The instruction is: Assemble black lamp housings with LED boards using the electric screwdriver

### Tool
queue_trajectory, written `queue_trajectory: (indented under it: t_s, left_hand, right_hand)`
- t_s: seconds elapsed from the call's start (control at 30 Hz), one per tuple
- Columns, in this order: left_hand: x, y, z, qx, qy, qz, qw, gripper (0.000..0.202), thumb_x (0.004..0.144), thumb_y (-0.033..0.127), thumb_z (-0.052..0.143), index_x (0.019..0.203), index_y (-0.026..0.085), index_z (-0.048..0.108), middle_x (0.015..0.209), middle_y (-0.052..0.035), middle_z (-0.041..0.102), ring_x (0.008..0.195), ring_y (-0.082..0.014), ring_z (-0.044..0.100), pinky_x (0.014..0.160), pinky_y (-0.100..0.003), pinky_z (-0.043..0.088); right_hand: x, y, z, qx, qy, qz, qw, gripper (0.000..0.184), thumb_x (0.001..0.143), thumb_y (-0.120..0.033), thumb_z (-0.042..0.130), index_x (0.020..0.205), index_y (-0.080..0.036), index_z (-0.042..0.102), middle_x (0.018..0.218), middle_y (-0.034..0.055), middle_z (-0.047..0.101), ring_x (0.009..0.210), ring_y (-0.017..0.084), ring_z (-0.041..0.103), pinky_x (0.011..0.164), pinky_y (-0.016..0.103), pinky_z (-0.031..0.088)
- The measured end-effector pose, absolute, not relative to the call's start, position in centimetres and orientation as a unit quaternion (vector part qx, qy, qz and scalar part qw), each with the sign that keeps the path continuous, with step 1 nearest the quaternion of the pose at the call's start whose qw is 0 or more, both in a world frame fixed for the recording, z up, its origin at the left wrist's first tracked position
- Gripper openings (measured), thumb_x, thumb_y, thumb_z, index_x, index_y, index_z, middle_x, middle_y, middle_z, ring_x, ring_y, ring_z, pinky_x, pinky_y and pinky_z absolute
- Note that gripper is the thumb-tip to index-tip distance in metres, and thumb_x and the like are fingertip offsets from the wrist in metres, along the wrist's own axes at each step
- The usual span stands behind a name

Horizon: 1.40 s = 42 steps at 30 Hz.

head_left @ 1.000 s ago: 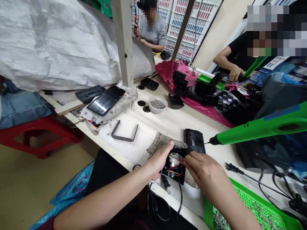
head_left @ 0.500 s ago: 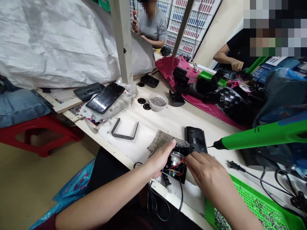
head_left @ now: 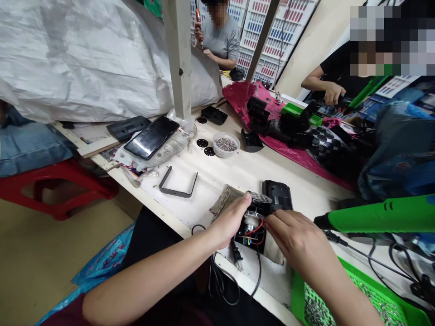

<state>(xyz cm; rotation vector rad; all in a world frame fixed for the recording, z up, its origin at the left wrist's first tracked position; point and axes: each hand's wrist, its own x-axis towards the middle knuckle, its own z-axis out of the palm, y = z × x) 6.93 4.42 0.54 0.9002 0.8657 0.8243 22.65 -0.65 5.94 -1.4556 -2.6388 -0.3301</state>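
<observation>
My left hand is closed round the left side of an opened black device housing, its thumb on a round perforated grille. Inside the housing are a silver round part, red wires and a small circuit board. My right hand has its fingers pinched together at the housing's right edge, by the ends of the red wires; what the fingertips hold is hidden. The housing rests on a grey-brown cloth. A second black housing lies just behind it.
A green power screwdriver hangs at the right, above a black plug cord. Also here are a green basket of metal parts, a bowl of screws, a grey U-shaped bracket and a phone. Two people work beyond.
The green screwdriver has swung right and a little down, away from my right hand. Both my hands stay at the housing with nearly the same grip. The view has shifted slightly.
</observation>
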Motion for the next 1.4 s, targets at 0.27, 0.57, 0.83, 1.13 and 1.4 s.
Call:
queue_trajectory:
  t_s: [0.27, 0.57, 0.83, 1.13, 1.4]
  left_hand:
    - [5.4, 5.7, 1.3, 0.617, 0.424, 0.424, 0.509, 0.033, 0.089, 0.035, 0.053, 0.117, 0.021, 0.062, 0.122, -0.0101, 0.06, 0.124, -0.0273, 0.046, 0.11, -0.041, 0.026]
    - [1.1, 1.9, 0.3, 0.877, 0.275, 0.303, 0.252, 0.027, 0.09, 0.022, 0.054, 0.116, 0.021, 0.064, 0.111, -0.0076, 0.067, 0.1, -0.0248, 0.056, 0.087, -0.041, 0.049]
    - [1.6, 2.5, -0.4, 0.857, 0.308, 0.29, 0.295, 0.021, 0.091, 0.019, 0.054, 0.109, 0.019, 0.065, 0.099, -0.0063, 0.065, 0.089, -0.0206, 0.059, 0.075, -0.036, 0.052]
    - [1.5, 2.5, -0.6, 0.838, 0.324, 0.293, 0.327, 0.016, 0.089, 0.019, 0.058, 0.102, 0.021, 0.066, 0.097, -0.0039, 0.064, 0.088, -0.0192, 0.059, 0.076, -0.035, 0.052]
    - [1.9, 2.3, -0.6, 0.831, 0.327, 0.31, 0.327, 0.022, 0.086, 0.015, 0.062, 0.106, 0.022, 0.066, 0.097, -0.003, 0.065, 0.086, -0.0185, 0.063, 0.073, -0.034, 0.055]
  right_hand:
    - [22.3, 0.1, 4.9, -0.502, -0.852, -0.146, 0.021, 0.022, 0.09, -0.015, 0.044, 0.071, -0.02, 0.055, 0.064, 0.0009, 0.052, 0.059, 0.018, 0.051, 0.058, 0.033, 0.034]
    - [22.5, 0.7, 5.1, -0.561, -0.827, -0.025, 0.033, 0.027, 0.094, -0.023, 0.038, 0.082, -0.017, 0.062, 0.073, 0.004, 0.061, 0.064, 0.018, 0.058, 0.061, 0.033, 0.038]
    - [22.3, 1.6, 6.0, -0.573, -0.819, 0.036, 0.015, 0.03, 0.095, -0.021, 0.034, 0.082, -0.017, 0.061, 0.075, 0.0037, 0.063, 0.066, 0.016, 0.06, 0.06, 0.031, 0.04]
    - [22.0, 2.2, 6.7, -0.564, -0.824, 0.045, 0.002, 0.024, 0.093, -0.026, 0.043, 0.082, -0.018, 0.062, 0.075, 0.0024, 0.063, 0.065, 0.015, 0.06, 0.059, 0.03, 0.039]
    - [22.6, 2.2, 5.4, -0.546, -0.838, 0.014, 0.011, 0.025, 0.095, -0.025, 0.044, 0.078, -0.019, 0.061, 0.069, -0.0003, 0.059, 0.06, 0.015, 0.059, 0.052, 0.028, 0.034]
